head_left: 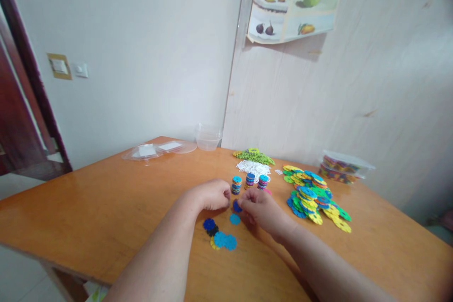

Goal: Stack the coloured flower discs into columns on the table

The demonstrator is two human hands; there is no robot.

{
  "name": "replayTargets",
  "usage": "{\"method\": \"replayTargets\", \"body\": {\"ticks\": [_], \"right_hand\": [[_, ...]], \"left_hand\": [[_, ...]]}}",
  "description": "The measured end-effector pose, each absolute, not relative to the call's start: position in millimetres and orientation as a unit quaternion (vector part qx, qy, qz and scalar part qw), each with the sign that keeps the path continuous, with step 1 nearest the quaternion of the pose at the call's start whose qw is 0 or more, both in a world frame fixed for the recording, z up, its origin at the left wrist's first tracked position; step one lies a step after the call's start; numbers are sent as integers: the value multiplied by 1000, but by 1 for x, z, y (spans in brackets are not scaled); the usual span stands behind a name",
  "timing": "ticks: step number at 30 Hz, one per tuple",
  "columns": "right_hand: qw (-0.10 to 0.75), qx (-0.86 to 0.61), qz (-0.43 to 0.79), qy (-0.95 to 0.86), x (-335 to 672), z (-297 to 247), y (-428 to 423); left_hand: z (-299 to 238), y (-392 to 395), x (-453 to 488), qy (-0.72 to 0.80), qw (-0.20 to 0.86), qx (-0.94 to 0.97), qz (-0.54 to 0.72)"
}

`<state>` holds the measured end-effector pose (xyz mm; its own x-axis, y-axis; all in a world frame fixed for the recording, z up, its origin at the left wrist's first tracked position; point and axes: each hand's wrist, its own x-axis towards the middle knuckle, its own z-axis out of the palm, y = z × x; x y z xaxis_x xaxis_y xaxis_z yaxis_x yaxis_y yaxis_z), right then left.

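My right hand (261, 208) pinches a dark blue notched plastic disc (236, 206) between thumb and fingers, just above the table. To its left, my left hand (214, 194) has its fingers curled together; whatever they hold, if anything, is hidden. Three short stacks of coloured discs stand right behind my hands: a left stack (236, 186), a middle stack (249, 180) and a right stack (262, 182). In front of my hands lies a light blue disc (234, 219). Nearer to me, a dark blue disc (209, 224), a black disc (213, 231), a yellow disc (214, 244) and light blue discs (230, 242) lie close together, some overlapping.
A big heap of coloured discs (311, 198) spreads on the right. Behind the stacks lie white pieces (253, 168) and green pieces (253, 155). Filled clear boxes (341, 168) stand far right. A clear tub (208, 138) and clear lids (143, 151) rest along the back edge.
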<state>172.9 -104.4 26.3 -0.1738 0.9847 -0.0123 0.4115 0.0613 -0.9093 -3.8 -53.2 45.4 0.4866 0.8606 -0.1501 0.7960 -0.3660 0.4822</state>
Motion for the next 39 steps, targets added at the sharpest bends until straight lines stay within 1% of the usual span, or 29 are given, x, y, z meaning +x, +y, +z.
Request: {"method": "replayTargets", "body": {"ticks": [2, 5, 12, 17, 26, 29, 32, 34, 37, 39], "right_hand": [[372, -558, 408, -620, 174, 24, -100], [376, -568, 395, -616, 176, 20, -95], [367, -594, 457, -550, 171, 19, -95], [404, -589, 478, -512, 168, 21, -96], [427, -580, 491, -490, 168, 19, -96], [399, -602, 435, -538, 170, 18, -95], [356, -604, 316, -639, 173, 16, -96], [304, -586, 260, -705, 174, 16, -100], [211, -579, 216, -757, 172, 17, -108], [180, -591, 185, -764, 171, 17, -112]], "left_hand": [[48, -55, -4, 494, 257, 828, 60], [50, -57, -4, 483, 267, 831, 65], [46, -55, -1, 470, 268, 839, 54], [44, -55, 1, 474, 250, 842, 53], [47, -57, 2, 464, 246, 850, 51], [47, -57, 1, 465, 256, 846, 60], [43, -54, 0, 469, 259, 841, 72], [40, -52, 0, 471, 262, 839, 75], [38, -51, 1, 469, 265, 839, 73], [40, -53, 1, 471, 263, 839, 74]]}}
